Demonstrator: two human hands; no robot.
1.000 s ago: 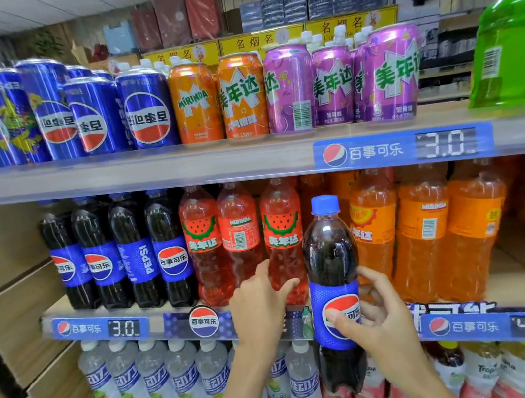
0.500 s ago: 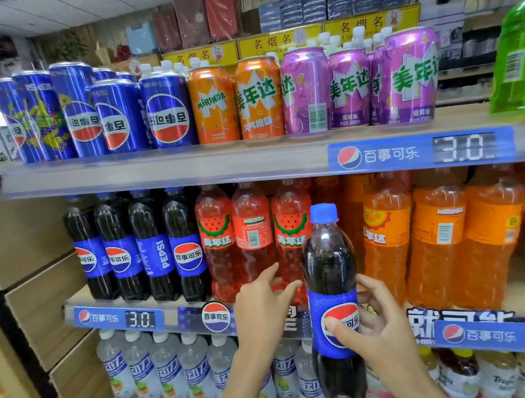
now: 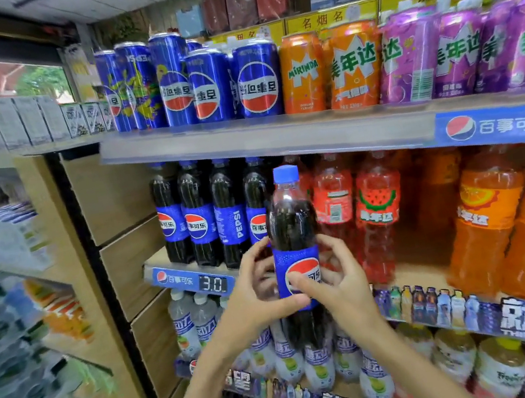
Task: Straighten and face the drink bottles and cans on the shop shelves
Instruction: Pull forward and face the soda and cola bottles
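Observation:
A Pepsi bottle (image 3: 292, 228) with a blue cap is held upright in front of the middle shelf, its logo facing me. My left hand (image 3: 255, 290) grips its left side and my right hand (image 3: 334, 282) grips its right side, thumb across the label. Behind it, a row of Pepsi bottles (image 3: 199, 216) stands on the middle shelf (image 3: 160, 259); one shows its side text. Red watermelon Mirinda bottles (image 3: 377, 210) and orange Mirinda bottles (image 3: 487, 223) stand to the right. Pepsi cans (image 3: 257, 80), orange cans (image 3: 302, 74) and purple cans (image 3: 459, 54) line the top shelf (image 3: 264, 137).
Pale drink bottles (image 3: 184, 323) and yellow-capped tea bottles (image 3: 498, 368) fill the lower shelf. A wooden side panel (image 3: 126, 263) bounds the shelving on the left. A blurred neighbouring rack (image 3: 5, 311) with goods stands further left.
The view has swung left. My left hand left the shelf edge and closed on the Pepsi bottle. The bottle has shifted left, in front of the Pepsi row's right end.

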